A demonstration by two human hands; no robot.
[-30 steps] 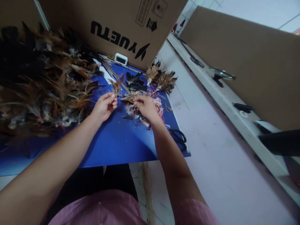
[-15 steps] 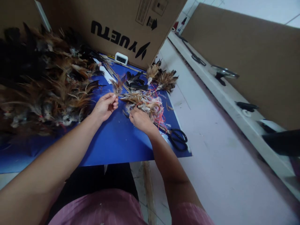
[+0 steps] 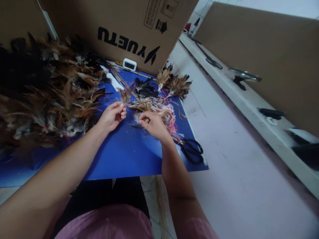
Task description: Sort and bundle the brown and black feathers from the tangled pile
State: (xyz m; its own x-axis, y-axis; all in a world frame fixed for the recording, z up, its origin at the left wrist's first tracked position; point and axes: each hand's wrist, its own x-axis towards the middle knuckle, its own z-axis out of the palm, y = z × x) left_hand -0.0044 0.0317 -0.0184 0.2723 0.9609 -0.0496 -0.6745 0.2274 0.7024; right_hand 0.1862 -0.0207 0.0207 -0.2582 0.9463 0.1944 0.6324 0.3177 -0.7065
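My left hand pinches a small brown feather tuft by its base, with the tips pointing up. Just to the right, my right hand is held low over the near edge of a loose pile of feathers mixed with red and white strips. Its thumb and index finger are curled together; whether anything small is between them cannot be made out. Black-handled scissors lie behind my right wrist, their blades partly hidden. Several dark feathers rest beyond the pile.
A large heap of brown and black feather bunches covers the left of the blue table. Two tied bunches lie at the back right. A cardboard box stands behind, with a small white digital device before it.
My right hand has risen slightly from the pile, its thumb and index finger now showing. The left hand keeps its pinch on the feather tuft. The view has shifted a little.
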